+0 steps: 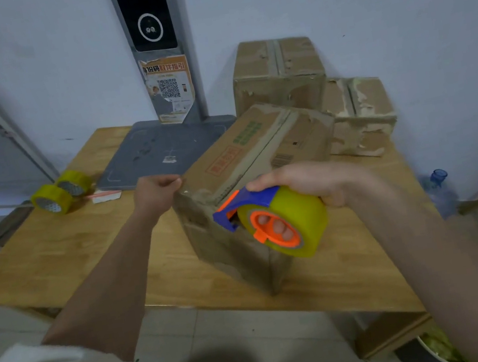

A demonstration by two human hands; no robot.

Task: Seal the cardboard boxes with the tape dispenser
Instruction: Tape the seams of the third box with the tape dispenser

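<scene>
A worn cardboard box [253,152] with red and green print lies tilted on the wooden table [83,249], one corner toward me. My left hand [158,192] grips its near left top corner. My right hand [308,184] holds a blue and orange tape dispenser [273,221] with a fat yellow tape roll, fingers through the orange core, just in front of the box's near top edge. Two other taped boxes stand behind: a taller box [278,75] against the wall and a lower box [358,115] to its right.
Two spare yellow tape rolls [61,193] lie at the table's left edge, beside a paper scrap [106,196]. A grey scale platform [162,149] with its post sits at the back. A blue water bottle [438,187] stands on the floor to the right.
</scene>
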